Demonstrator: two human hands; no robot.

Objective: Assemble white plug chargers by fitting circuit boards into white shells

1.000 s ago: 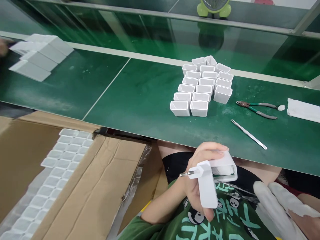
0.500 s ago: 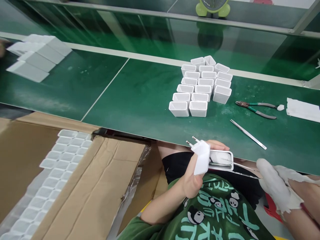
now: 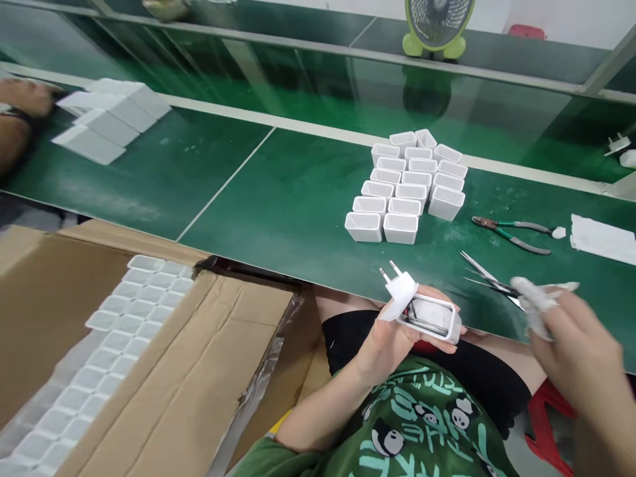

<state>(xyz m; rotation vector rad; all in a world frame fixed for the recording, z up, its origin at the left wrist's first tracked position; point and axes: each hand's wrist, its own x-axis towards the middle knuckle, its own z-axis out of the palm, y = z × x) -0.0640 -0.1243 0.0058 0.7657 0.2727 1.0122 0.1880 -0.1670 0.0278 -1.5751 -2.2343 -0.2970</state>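
A long green workbench (image 3: 298, 192) ran across the view, with a cardboard box (image 3: 163, 371) of white trays (image 3: 94, 371) below its near edge. The left hand (image 3: 392, 334) gripped an open white charger shell (image 3: 431, 318) at the bench edge, fingers wrapped under it and thumb pressed on its side, with a two-pin plug cap (image 3: 399, 291) tilted up at the shell's left end. The right hand (image 3: 576, 344), its fingertips wrapped in white cots, pinched a pair of tweezers (image 3: 489, 278) whose tips pointed toward the shell but stood apart from it. A cluster of empty shells (image 3: 410, 185) stood upright further back, pliers (image 3: 511, 225) to their right. Another person's hand (image 3: 22, 106) touched a second stack of shells (image 3: 106, 116) at far left. The plug cap looked only loosely seated, so a nudge from the tweezers might knock it off into the lap. The shell hung past the bench edge; a slackened grip would likely drop it.
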